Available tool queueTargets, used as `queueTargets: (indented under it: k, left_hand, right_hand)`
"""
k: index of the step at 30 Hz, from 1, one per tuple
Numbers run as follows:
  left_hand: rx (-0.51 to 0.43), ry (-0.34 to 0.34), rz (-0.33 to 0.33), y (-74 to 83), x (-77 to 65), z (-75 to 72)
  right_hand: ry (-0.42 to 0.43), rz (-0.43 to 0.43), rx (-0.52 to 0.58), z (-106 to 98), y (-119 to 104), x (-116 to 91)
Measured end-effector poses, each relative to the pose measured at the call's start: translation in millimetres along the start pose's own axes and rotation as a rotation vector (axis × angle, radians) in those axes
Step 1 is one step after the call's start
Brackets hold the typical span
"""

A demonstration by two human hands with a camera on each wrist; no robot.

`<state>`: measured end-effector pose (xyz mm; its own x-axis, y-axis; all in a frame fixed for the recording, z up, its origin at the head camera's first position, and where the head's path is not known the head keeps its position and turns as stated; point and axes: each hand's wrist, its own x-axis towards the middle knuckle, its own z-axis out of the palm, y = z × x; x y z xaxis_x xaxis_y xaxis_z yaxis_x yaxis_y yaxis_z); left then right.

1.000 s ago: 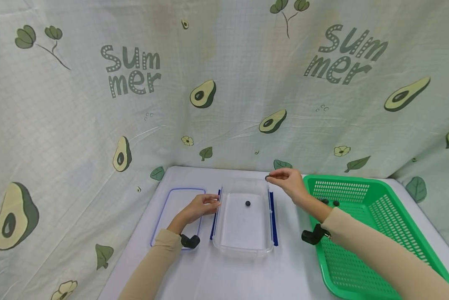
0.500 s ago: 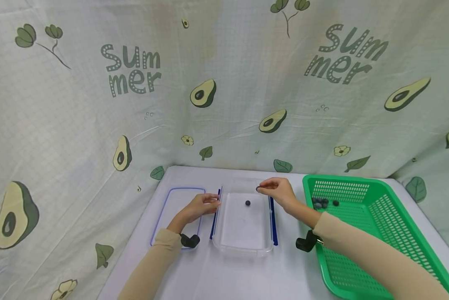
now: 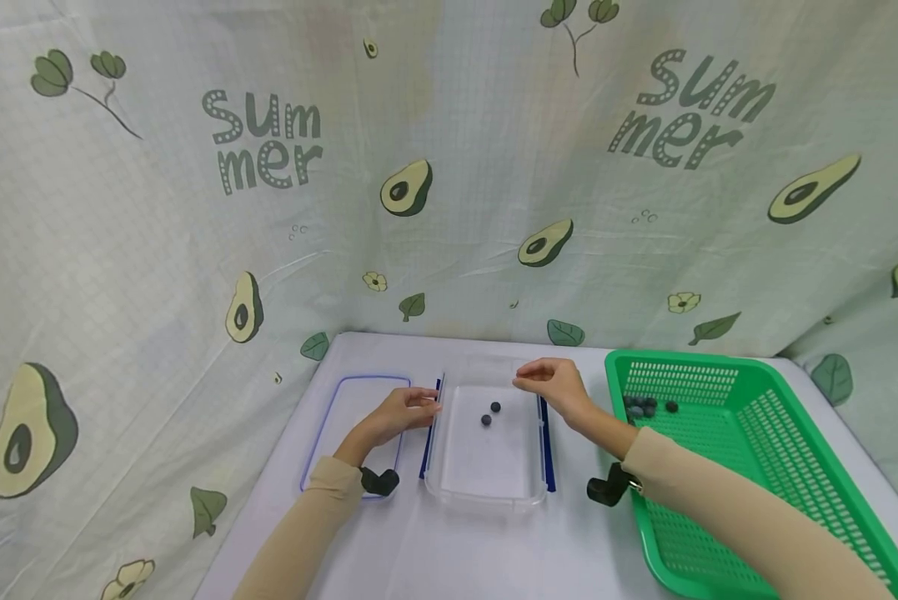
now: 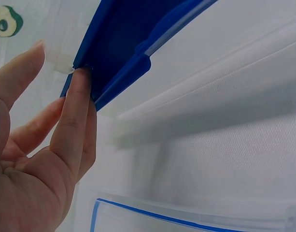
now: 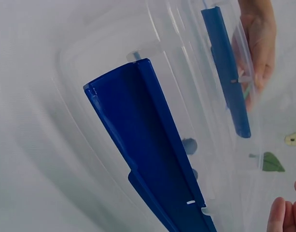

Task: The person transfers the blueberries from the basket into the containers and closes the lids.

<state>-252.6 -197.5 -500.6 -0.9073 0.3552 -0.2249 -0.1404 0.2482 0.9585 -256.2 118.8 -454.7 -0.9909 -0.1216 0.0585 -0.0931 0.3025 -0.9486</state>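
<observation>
A clear plastic container (image 3: 486,467) with blue side latches (image 4: 116,43) stands in the middle of the table. Two blueberries (image 3: 486,420) lie on its floor, one slightly behind the other. My left hand (image 3: 403,412) touches the latch on the left side with outstretched fingers, its thumb apart in the left wrist view. Over the container's far right corner, my right hand (image 3: 557,385) hovers with nothing in its fingers. The right wrist view catches only its fingertips (image 5: 277,215), apart from the thumb, at the lower right edge.
On the right is a green perforated basket (image 3: 647,517), with several blueberries (image 3: 639,408) in its far left corner. A clear lid with a blue seal (image 3: 333,404) lies flat left of the container, partly under my left forearm. A printed curtain (image 3: 456,108) hangs behind the table.
My right hand has moved left and down from the container's far right corner and let go of a blueberry, which now lies near the first one. The left hand has stayed put.
</observation>
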Motion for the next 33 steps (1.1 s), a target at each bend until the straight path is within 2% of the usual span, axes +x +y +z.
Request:
queueTargets:
  k: [9, 16, 27, 33]
  left_hand:
    - [0.022, 0.008, 0.001, 0.2, 0.6, 0.9]
    - [0.022, 0.0, 0.004, -0.1, 0.8, 1.0]
    - [0.029, 0.014, -0.002, -0.7, -0.2, 1.4]
    - [0.018, 0.017, -0.005, -1.9, -0.7, 0.1]
  right_hand:
    - [0.037, -0.008, -0.002, -11.8, -5.2, 2.0]
    - [0.052, -0.011, 0.056, -26.0, -6.2, 4.2]
    - [0.102, 0.0, 0.146, -60.0, -10.0, 2.3]
    - [0.136, 0.013, 0.159, -80.4, -9.8, -1.8]
